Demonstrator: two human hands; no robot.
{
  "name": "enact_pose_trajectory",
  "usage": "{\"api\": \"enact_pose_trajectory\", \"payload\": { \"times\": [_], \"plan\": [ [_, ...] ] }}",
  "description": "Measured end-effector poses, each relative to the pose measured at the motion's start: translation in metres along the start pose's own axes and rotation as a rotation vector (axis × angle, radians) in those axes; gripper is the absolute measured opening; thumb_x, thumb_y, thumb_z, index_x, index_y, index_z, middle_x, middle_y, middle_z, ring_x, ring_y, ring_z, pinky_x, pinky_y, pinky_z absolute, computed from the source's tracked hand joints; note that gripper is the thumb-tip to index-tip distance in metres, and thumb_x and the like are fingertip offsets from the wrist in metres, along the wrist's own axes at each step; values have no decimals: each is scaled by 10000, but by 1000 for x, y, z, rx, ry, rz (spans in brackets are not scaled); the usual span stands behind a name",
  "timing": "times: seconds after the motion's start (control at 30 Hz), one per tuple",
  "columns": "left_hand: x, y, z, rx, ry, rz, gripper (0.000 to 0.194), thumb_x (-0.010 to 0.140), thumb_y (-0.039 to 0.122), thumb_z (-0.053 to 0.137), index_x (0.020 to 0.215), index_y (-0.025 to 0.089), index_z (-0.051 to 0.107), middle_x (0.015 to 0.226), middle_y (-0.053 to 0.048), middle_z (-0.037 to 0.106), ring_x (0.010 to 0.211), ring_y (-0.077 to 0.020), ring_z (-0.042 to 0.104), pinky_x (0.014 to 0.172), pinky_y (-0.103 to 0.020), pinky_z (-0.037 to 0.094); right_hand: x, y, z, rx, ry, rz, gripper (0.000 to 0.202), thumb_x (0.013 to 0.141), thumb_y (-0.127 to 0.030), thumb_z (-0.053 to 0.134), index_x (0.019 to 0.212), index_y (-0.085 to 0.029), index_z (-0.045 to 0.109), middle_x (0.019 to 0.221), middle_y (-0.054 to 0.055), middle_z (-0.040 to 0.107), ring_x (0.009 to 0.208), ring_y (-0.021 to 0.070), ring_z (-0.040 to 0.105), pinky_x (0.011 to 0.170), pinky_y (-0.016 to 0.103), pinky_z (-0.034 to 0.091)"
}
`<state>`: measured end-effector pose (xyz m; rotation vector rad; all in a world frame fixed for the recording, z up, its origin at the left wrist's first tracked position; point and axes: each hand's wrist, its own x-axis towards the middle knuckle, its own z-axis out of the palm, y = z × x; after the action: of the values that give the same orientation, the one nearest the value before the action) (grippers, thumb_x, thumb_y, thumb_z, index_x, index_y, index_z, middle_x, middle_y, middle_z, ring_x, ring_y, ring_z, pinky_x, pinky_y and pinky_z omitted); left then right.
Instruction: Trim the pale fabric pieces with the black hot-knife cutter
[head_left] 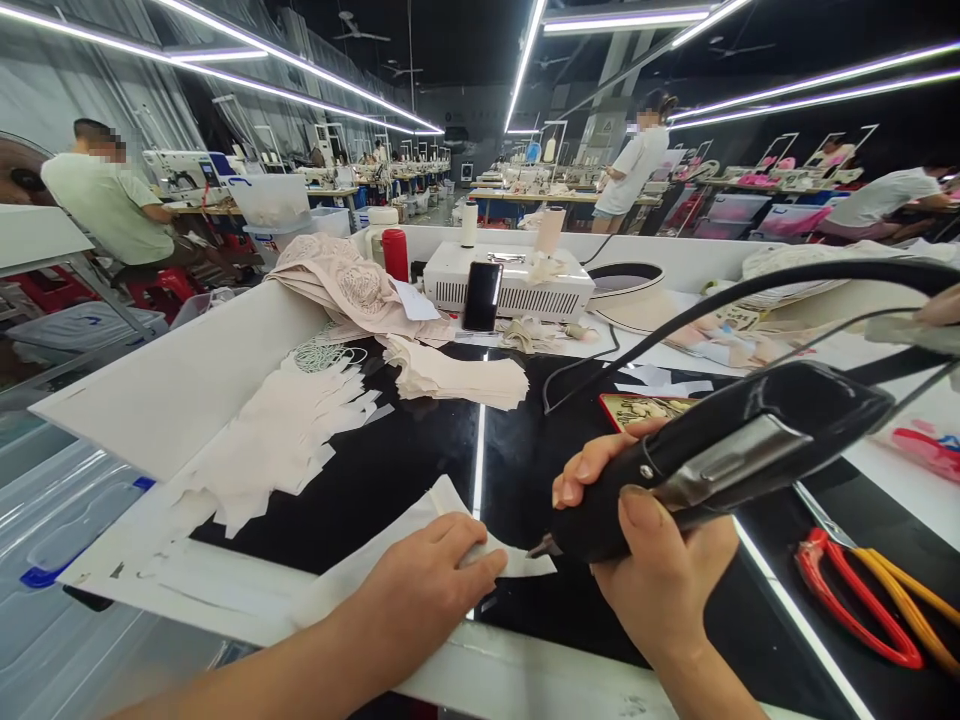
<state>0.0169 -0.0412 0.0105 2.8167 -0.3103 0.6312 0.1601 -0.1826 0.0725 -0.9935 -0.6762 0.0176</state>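
Observation:
My left hand (427,590) is closed on a white fabric piece (442,500) on the black tabletop near the front edge, thumb and fingers pressing it down. My right hand (660,560) is wrapped round a black handheld tool (735,440) with a metal lever along its side and a thick black cable (720,300). The tool's small metal tip (545,547) points down-left and meets the right end of the fabric piece; whether it presses on it I cannot tell. Ahead lies a stack of cream fabric pieces (465,380). More overlapping pieces (277,430) spread out on the left.
Red-handled scissors (855,600) and yellow-handled ones (911,590) lie at right. A small tray (611,405) sits behind the tool. At the back stand a phone (482,297), a white vented machine (442,275) and lace fabric (337,280). Several people work beyond.

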Motion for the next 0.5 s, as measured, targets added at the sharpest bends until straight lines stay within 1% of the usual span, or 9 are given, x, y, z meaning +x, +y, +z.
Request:
{"api": "enact_pose_trajectory", "payload": {
  "times": [0.1, 0.27, 0.5],
  "plan": [
    [-1, 0, 3, 0, -3, -6, 244, 1027, 77, 547, 1239, 161, 636, 1106, -101, 660, 967, -229, 674, 775, -309, 621, 2, 5, 7, 12, -17, -3, 322, 898, -367, 789, 1141, -277, 596, 808, -35, 673, 611, 152, 636, 578, 322, 563],
    [-1, 1, 4, -20, -1, -11, 293, 1007, 44, 568, 1268, 165, 624, 1121, -97, 650, 987, -224, 663, 806, -300, 613, 3, 13, 13, 18, -53, 6, 323, 915, -366, 769, 1160, -277, 580, 813, -38, 669, 619, 146, 636, 595, 321, 558],
    [-3, 2, 5, -47, 0, -24, 268, 1012, 50, 570, 1245, 166, 634, 1149, -103, 643, 1013, -224, 654, 831, -292, 609, 3, 12, 15, 11, -57, 27, 265, 932, -323, 748, 1137, -279, 587, 811, -45, 669, 621, 139, 639, 597, 313, 569]
  ]
}}
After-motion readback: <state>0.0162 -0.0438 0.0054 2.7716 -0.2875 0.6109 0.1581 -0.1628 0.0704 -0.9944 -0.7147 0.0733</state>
